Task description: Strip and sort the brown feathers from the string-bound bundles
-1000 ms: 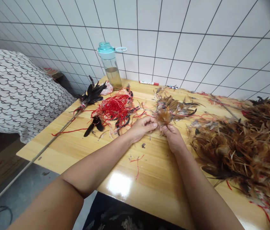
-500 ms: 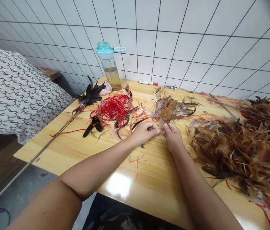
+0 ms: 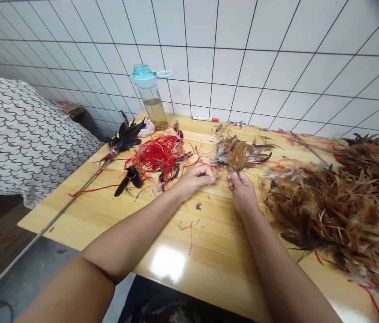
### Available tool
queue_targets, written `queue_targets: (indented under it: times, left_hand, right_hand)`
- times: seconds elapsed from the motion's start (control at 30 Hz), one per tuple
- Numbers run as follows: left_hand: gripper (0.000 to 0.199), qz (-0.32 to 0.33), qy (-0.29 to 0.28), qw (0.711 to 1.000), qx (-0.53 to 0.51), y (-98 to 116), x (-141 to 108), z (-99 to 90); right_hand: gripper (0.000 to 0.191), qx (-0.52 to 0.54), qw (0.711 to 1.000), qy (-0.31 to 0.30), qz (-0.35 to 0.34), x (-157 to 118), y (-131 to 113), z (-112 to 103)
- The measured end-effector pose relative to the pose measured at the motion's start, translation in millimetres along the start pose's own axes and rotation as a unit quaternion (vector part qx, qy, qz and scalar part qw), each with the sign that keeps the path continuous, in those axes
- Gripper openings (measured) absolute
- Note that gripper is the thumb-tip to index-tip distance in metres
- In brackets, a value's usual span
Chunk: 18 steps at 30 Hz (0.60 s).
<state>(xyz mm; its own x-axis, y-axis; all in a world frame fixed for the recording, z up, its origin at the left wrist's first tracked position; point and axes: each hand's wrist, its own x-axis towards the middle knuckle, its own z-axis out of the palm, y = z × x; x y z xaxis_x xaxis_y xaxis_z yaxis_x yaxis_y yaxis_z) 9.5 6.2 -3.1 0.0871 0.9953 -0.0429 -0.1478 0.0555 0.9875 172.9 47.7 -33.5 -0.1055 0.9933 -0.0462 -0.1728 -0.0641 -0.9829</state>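
My right hand (image 3: 242, 190) pinches the lower end of a brown feather (image 3: 238, 158) at the near edge of a small pile of brown and dark feathers (image 3: 256, 152). To its left, my left hand (image 3: 196, 180) is closed, thumb against fingers; what it pinches, if anything, is too small to name. Behind my left hand lies a tangle of red string (image 3: 159, 152) with dark feathers in it. A stick (image 3: 64, 207) with black feathers (image 3: 127, 137) tied at its top lies across the table's left side.
A water bottle (image 3: 154, 105) stands at the back by the tiled wall, with a red-and-white marker (image 3: 205, 119) near it. A large heap of brown feathers (image 3: 340, 202) covers the right side of the table (image 3: 209, 251). Patterned cloth (image 3: 31, 134) is at the left.
My left hand has moved left, away from my right hand, so the gap between them is wider. My right hand stays at the feather pile. The view has shifted slightly.
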Motion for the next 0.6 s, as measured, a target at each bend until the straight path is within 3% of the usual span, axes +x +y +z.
queue_targets:
  times: [0.13, 0.33, 0.6]
  left_hand:
    - [0.030, -0.055, -0.063, 0.996, -0.025, 1.5, -1.0, -0.4]
    - [0.029, -0.055, -0.040, 0.998, -0.011, 3.7, 1.5, -6.8]
    - [0.026, -0.055, -0.112, 0.992, -0.009, 4.9, 0.2, -9.4]
  right_hand:
    - [0.032, -0.053, 0.998, -0.029, -0.027, 0.7, 3.5, -1.4]
    - [0.030, -0.136, 0.980, -0.107, -0.101, -0.8, 1.4, -2.6]
    - [0.030, -0.142, 0.965, -0.205, -0.079, 0.1, 0.2, -3.6]
